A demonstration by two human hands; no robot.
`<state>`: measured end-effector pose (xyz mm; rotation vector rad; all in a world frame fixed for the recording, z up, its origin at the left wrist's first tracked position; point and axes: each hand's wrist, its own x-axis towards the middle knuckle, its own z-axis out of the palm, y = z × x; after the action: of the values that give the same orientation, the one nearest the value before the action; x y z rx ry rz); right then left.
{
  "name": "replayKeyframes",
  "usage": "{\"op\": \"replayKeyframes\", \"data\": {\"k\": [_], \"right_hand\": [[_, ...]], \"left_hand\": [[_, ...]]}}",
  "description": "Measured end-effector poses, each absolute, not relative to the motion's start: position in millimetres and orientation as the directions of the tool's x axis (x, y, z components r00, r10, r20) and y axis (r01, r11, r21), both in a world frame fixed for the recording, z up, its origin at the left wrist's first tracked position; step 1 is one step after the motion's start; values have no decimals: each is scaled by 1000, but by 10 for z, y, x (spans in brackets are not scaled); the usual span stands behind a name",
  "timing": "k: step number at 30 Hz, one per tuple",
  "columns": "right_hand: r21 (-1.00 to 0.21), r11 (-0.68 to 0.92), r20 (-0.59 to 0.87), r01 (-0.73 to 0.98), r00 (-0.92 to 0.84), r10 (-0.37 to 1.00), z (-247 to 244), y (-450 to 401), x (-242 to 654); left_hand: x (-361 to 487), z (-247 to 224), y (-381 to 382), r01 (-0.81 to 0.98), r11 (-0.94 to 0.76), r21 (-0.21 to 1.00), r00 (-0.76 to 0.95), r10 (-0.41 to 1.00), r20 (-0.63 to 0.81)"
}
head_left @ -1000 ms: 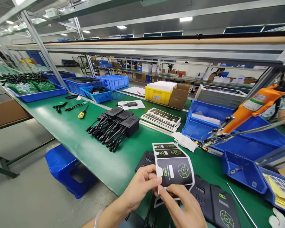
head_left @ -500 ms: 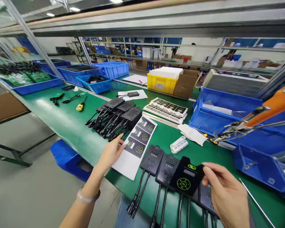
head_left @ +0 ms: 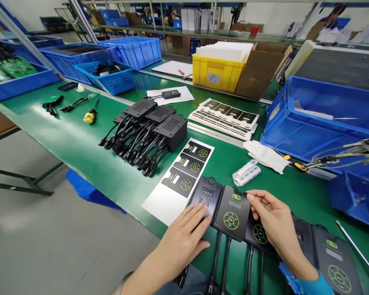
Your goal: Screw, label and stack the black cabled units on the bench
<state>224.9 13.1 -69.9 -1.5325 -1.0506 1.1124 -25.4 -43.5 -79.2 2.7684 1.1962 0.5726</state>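
My right hand pinches the upper right corner of a black label with green button markings. That label lies over a black controller box, second from the left in a row along the bench edge. With fingers stretched out, my left hand rests on the leftmost box, whose digit display is uncovered. Another label shows on the box partly under my right hand, and the rightmost box bears one too. Left of the row lies a white label sheet with three black labels.
Black boxes with cables are piled behind the sheet. Further back are stacked label sheets, a yellow bin and a blue bin. A roll of white paper, a white glove and a metal rod lie nearby.
My left hand has left the label sheet and come down on the leftmost box. My right hand has brought the label leftward onto the second box. The view has tilted down.
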Motion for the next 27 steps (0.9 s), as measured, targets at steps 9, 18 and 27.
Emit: {"op": "replayKeyframes", "data": {"k": [9, 18, 27], "right_hand": [[-956, -216, -161, 199, 259, 952, -689, 96, 2255], [-937, -225, -146, 269, 283, 948, -631, 100, 2206], [-910, -219, -115, 352, 294, 949, -625, 117, 2175]], "left_hand": [[-243, -748, -478, 654, -687, 316, 595, 725, 346], [-221, -761, -458, 652, -683, 329, 610, 730, 308], [-206, -768, -443, 661, -691, 293, 620, 723, 305]]}}
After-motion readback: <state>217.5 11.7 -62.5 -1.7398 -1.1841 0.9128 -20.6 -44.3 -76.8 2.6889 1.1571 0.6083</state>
